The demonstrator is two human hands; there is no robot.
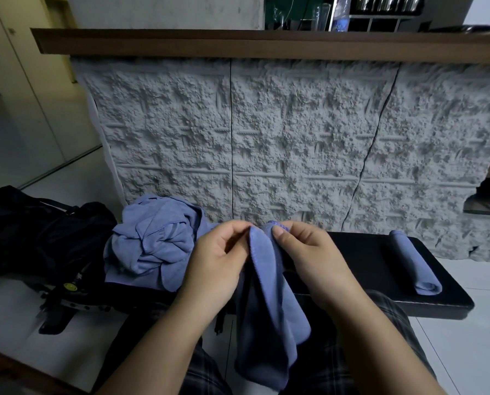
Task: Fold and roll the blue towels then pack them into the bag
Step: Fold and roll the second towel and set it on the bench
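A blue towel (269, 309) hangs in front of me over the black bench (366, 266), held up by its top edge. My left hand (218, 263) pinches that edge on the left and my right hand (309, 255) pinches it on the right, the two hands close together. A heap of loose blue towels (152, 240) lies on the bench's left part. One rolled blue towel (414, 266) rests at the bench's right end. The black bag (35, 232) sits on the floor to the left of the heap.
A rough grey stone-patterned counter front (295, 138) rises right behind the bench, topped by a wooden ledge (238, 44). White floor tiles (480, 309) lie to the right. My knees in plaid trousers (394, 315) are under the hanging towel.
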